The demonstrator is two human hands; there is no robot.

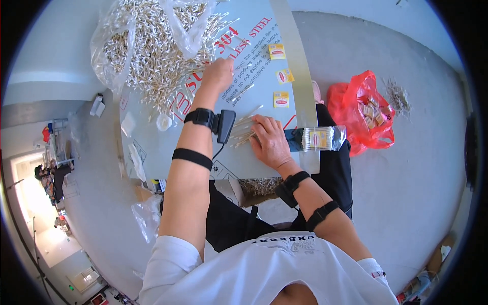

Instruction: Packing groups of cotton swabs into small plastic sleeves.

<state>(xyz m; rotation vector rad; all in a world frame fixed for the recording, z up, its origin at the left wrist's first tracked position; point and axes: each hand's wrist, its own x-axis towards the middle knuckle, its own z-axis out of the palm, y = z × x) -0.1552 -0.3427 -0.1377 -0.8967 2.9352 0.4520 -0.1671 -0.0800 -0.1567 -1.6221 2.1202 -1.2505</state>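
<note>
A large heap of loose cotton swabs (152, 56) lies at the table's far left. By its right edge my left hand (218, 73) is closed, and what it may hold is hidden. Nearer me, my right hand (270, 140) rests low over the table with its fingers bent together on a few cotton swabs (243, 133), whose ends stick out to the left. Just right of that hand, a clear packet of swabs with a yellow card (317, 139) reaches past the table's edge. Up the right side lie three yellow cards (281, 99).
Clear plastic bagging (190, 38) covers part of the heap. A small white round container (163, 122) stands at its near end. On the floor at right, a red plastic bag (345, 109) holds packets beside scattered swabs (399, 97). A box of swabs (259, 187) sits below the table's near edge.
</note>
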